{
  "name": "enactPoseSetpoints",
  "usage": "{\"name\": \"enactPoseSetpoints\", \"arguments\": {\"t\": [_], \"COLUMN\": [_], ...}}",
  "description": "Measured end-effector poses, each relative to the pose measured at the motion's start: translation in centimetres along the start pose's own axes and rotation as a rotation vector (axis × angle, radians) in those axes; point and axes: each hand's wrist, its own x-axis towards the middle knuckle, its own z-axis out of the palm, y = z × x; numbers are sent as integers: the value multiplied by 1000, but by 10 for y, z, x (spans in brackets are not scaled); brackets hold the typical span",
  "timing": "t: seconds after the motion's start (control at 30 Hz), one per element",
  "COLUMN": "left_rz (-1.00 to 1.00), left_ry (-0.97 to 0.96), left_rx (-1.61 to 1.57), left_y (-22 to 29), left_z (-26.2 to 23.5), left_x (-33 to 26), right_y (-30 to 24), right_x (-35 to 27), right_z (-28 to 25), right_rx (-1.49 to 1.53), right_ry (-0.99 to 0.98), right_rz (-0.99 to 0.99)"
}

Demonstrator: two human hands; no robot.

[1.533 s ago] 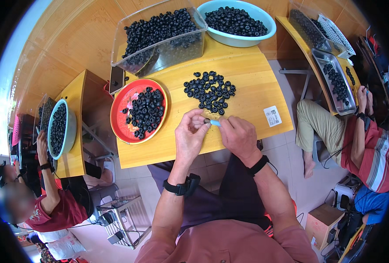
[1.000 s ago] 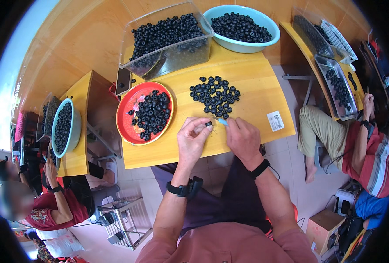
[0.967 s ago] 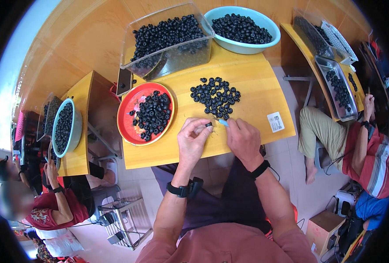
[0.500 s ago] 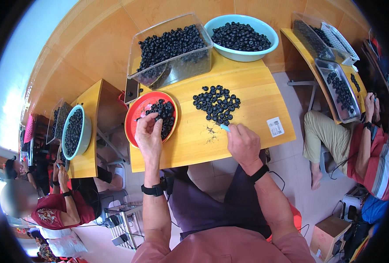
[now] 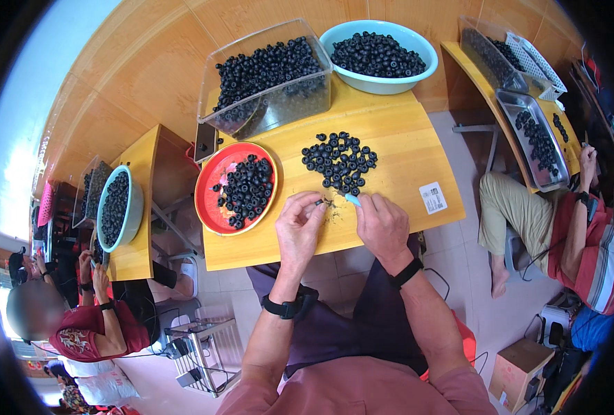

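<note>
Over the near edge of a yellow wooden table point(image 5: 404, 149), my left hand point(image 5: 299, 228) pinches a small dark berry point(image 5: 319, 202) between its fingertips. My right hand point(image 5: 382, 223) holds a small light-blue tool point(image 5: 353, 200) whose tip points at that berry. Just beyond both hands lies a loose pile of dark berries point(image 5: 340, 160) on the tabletop. A red plate point(image 5: 211, 200) with more dark berries sits to the left of my left hand.
At the back of the table stand a clear plastic bin point(image 5: 269, 76) and a teal bowl point(image 5: 379, 54), both full of berries. A white sticker point(image 5: 434, 197) lies at the table's right. Other people sit at neighbouring tables left and right with trays and bowls of berries.
My left hand went out to the red plate, then came back to the middle holding a berry. My right hand stayed in place with the blue tool.
</note>
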Motion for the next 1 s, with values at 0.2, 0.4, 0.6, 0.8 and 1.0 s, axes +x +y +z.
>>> {"name": "enactPoseSetpoints", "arguments": {"t": [0.2,0.4,0.6,0.8,1.0], "left_rz": [-52,-14,-9,-5,-38], "left_ry": [-25,49,35,-35,-55], "left_rx": [5,-39,33,104,154], "left_y": [-4,-12,-11,-7,-6], "left_z": [11,18,21,18,16], "left_x": [-3,-8,-9,-9,-10], "right_y": [1,-1,2,1,0], "right_x": [0,0,-2,-2,-1], "right_z": [1,-1,0,0,-2], "right_rx": [5,9,35,27,38], "right_ry": [-8,-2,17,-5,-10], "right_rz": [-2,-21,-119,-145,-149]}}
